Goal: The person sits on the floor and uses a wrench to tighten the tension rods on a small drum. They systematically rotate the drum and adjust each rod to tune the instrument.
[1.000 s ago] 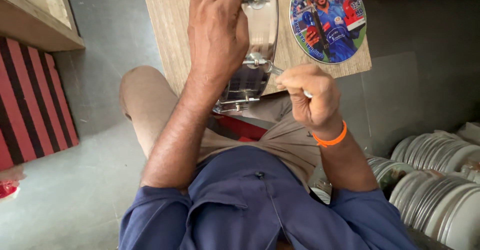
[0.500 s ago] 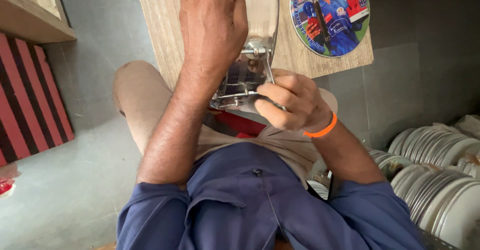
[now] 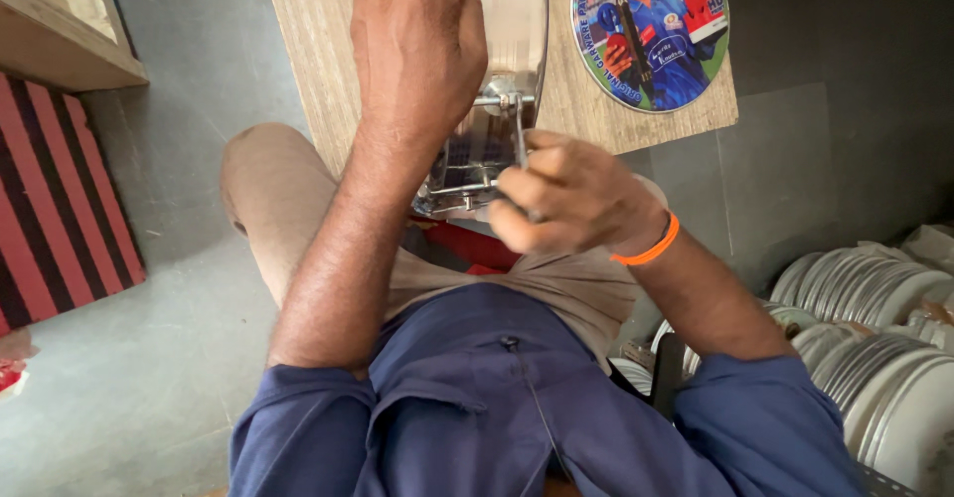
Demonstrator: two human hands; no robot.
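Note:
A shiny steel plate-like piece (image 3: pixel 497 80) lies on a small wooden board (image 3: pixel 318 40) in front of my knees. My left hand (image 3: pixel 417 50) presses down on its top and covers much of it. My right hand (image 3: pixel 566 199), with an orange band at the wrist, is closed around a thin metal rod or handle (image 3: pixel 519 129) that sticks out of the piece's near end. A small bolt or fitting (image 3: pixel 497 94) shows just beside my left hand. The near edge of the steel piece hangs over my lap.
A round printed picture disc (image 3: pixel 651 30) lies on the board's right side. Stacks of steel plates (image 3: pixel 874 328) stand on edge at the right. A red and black striped mat (image 3: pixel 50 199) lies on the grey floor at the left. A wooden ledge (image 3: pixel 60 20) is at top left.
My right hand has moved left and up, from beside the steel piece onto the thin rod at its near end, and closed on it. My left hand stays pressed on top.

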